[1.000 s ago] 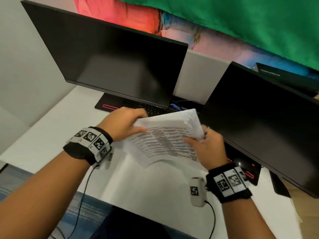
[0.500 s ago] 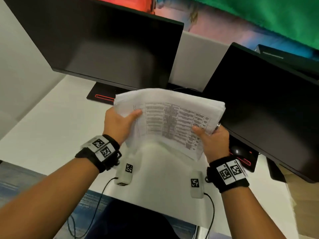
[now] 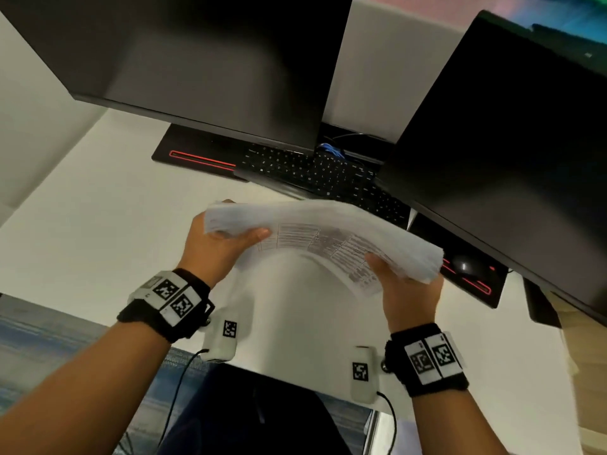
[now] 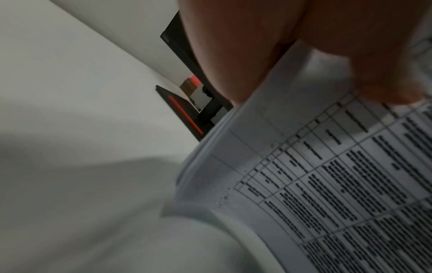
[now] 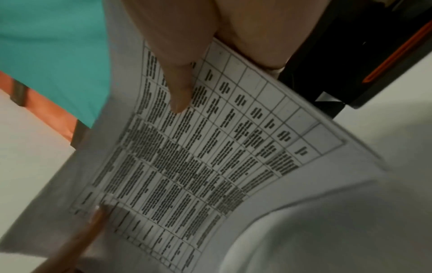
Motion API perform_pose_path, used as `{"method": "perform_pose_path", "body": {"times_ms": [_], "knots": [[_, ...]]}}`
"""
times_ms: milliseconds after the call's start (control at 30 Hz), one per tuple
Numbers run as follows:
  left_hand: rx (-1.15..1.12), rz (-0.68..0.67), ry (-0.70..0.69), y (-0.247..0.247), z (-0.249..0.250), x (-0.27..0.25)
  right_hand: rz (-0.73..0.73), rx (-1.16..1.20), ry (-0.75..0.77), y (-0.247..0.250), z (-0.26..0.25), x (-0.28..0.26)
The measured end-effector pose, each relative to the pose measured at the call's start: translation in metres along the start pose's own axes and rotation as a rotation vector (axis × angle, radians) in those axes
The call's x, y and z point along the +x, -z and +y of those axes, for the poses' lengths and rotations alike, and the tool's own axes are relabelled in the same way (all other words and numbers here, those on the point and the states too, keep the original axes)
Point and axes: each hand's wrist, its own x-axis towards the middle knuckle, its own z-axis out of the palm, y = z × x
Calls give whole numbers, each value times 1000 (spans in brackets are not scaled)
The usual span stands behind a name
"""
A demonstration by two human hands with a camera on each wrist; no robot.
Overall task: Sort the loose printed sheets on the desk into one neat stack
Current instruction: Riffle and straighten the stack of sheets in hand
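The person holds the whole pile of printed sheets [image 3: 323, 238] up in the air, in the middle of the frame, over the white counter [image 3: 98, 224]. The pile bends like a hill, high in the middle and low at the two ends.

The left hand [image 3: 218, 244] has its grip closed on the left end, thumb on top of the print and fingers hidden under the paper. The right hand [image 3: 407, 290] has its grip closed on the right end the same way. In the right wrist view a fingertip [image 5: 180, 103] presses flat on the printed boxes.

I think the step now is to make the edges line up. To do it well, hold loosely, stand the pile on one long edge and tap it on the counter so the pages slide level. Then turn it and tap a short edge too. Squeezing hard would keep the crooked pages stuck.

Both wrists are turned inward, with the arms reaching from the bottom of the frame. Two dark screens [image 3: 197, 60] and a keyboard [image 3: 315, 172] sit close behind, in the upper half, so tap near the body.
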Motion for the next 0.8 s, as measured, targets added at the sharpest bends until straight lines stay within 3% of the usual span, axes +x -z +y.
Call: {"method": "perform_pose_path", "body": {"times_ms": [100, 167, 267, 367, 600, 800], "knots": [[21, -22, -9, 0, -6, -1, -20, -53, -13, -1, 6, 2], [-8, 36, -56, -3, -1, 1, 9, 9, 26, -3, 7, 5], [6, 119, -148, -12, 9, 3, 67, 28, 271, -7, 2, 8], [30, 197, -172, -19, 15, 7, 127, -183, 488, -8, 0, 8], [-24, 239, -129, -21, 22, 15, 123, -329, 527, -5, -1, 13], [-73, 217, -111, -21, 31, 19, 132, -294, 485, -5, -7, 12]]}}
